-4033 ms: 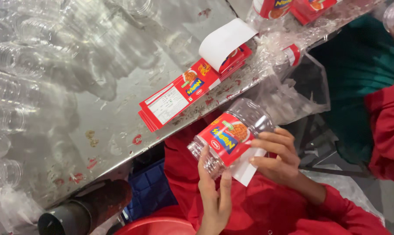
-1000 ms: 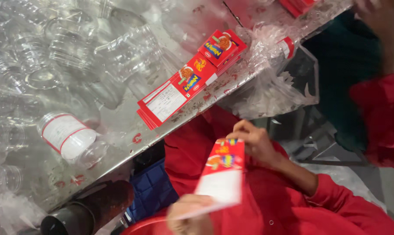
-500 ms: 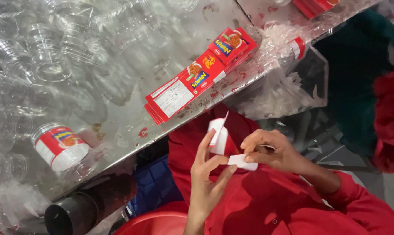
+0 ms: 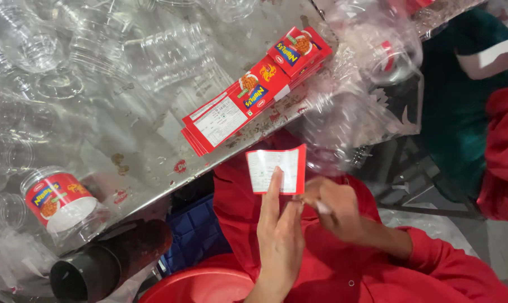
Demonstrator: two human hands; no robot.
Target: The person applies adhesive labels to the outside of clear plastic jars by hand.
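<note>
Holding a red-edged label on flat, extended fingers, left hand meets right hand pinching white backing.

I am in a small packing workshop where jars get their labels. Just beyond my grip runs a scuffed steel counter crowded with empty clear plastic jars. A stack of red printed labels lies at its near edge, and one jar already labelled rests far off to the left of my grip. Clear plastic bags hang off the counter's end, and a red tub sits below my grip.
</note>
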